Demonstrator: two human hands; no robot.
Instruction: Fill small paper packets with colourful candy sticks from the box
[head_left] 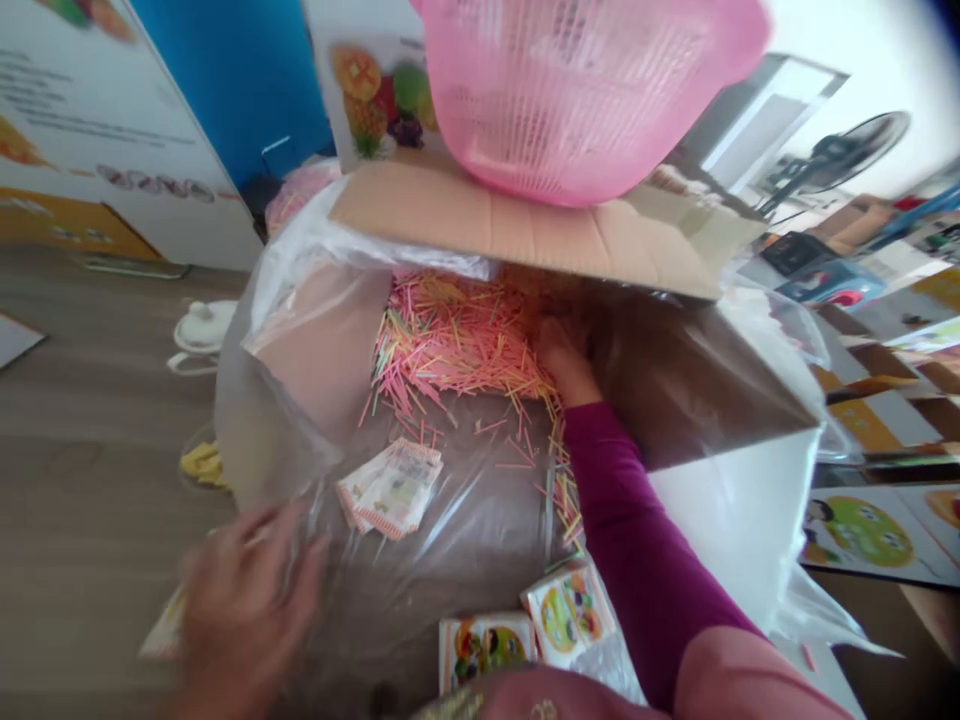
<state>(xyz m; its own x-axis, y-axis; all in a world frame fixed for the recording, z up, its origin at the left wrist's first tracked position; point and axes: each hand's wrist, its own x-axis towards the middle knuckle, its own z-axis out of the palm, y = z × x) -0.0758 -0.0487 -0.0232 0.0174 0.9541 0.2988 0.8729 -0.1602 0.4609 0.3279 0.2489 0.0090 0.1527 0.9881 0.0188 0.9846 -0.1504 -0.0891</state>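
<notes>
My right hand (562, 355) reaches deep into a plastic-lined cardboard box, at the right side of a heap of thin pink, yellow and green sticks (465, 340). Its fingers are hidden among the sticks and in shadow. Blurred by motion, my left hand (247, 600) is at the near left, beside the edge of the clear plastic liner (292, 400); whether it grips the film cannot be made out. Several small printed packets (397, 485) lie on the liner between my hands. Loose sticks are scattered around them.
A pink plastic basket (585, 110) rests on the box's far cardboard flap (480, 215). Close to my body are two printed packs (487, 645). A white lidded pot (202, 330) stands on the wooden floor at left. Boxes and a fan (847, 155) are at right.
</notes>
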